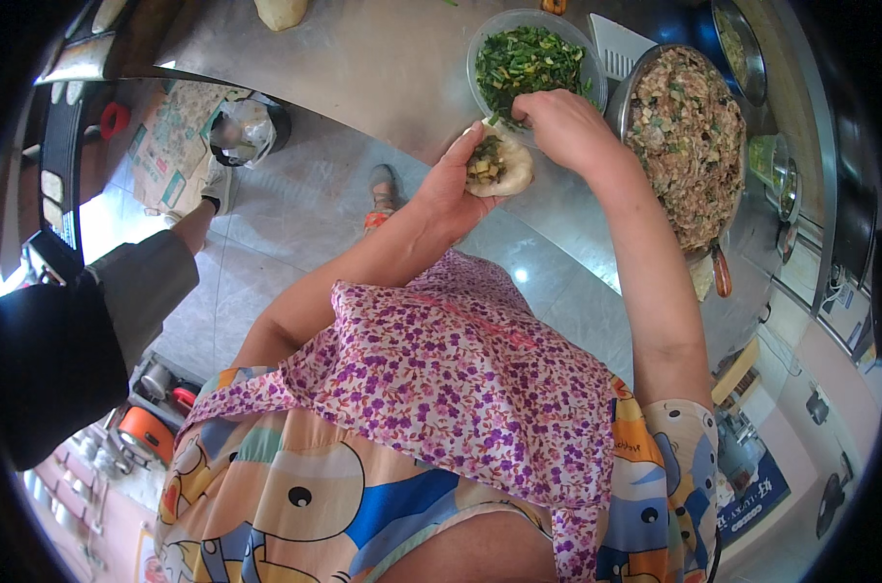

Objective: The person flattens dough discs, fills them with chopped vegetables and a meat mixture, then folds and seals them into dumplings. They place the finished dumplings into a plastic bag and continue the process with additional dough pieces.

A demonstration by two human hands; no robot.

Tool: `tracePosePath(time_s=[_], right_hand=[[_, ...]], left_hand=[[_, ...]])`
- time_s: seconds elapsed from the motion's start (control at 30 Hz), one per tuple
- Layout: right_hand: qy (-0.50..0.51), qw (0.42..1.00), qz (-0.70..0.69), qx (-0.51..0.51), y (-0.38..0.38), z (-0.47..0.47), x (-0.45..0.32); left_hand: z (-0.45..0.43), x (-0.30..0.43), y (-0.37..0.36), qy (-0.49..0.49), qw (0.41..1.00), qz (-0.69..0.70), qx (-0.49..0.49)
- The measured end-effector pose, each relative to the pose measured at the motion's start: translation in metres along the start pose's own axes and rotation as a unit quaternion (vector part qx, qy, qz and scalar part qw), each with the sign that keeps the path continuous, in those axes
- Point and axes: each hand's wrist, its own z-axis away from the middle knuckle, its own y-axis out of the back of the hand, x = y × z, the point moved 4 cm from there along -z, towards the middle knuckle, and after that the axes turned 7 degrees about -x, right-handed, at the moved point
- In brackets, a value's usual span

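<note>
My left hand cups a round dough wrapper over the gap between the counter and my apron. A diced filling with green bits lies in the wrapper, and a green piece sticks up at its far edge. My right hand is at the near rim of a clear plastic bowl of chopped greens, its fingers bent downward; whether they pinch anything is hidden. Just right of that hand stands a large metal bowl heaped with minced meat filling.
A white slotted plastic tool lies between the bowls. A wooden handle juts out below the meat. More metal bowls stand farther right. A dough lump sits at the counter's far left. Another person stands at left, near a lined bin.
</note>
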Motion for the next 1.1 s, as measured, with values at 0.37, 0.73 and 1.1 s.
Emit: tracePosePath(time_s=[0.37, 0.73, 1.1], right_hand=[[0.188, 0.945, -0.138, 0.231, -0.006, 0.066, -0.059], [0.172, 0.906, -0.29, 0.254, -0.021, 0.073, -0.087], [0.191, 0.841, -0.378, 0.338, 0.013, 0.076, -0.067]], left_hand=[[0.005, 0.006, 0.005, 0.019, 0.999, 0.025, -0.032], [0.014, 0.017, 0.017, -0.007, 0.999, -0.044, -0.027], [0.036, 0.029, -0.034, -0.017, 0.995, -0.092, -0.04]])
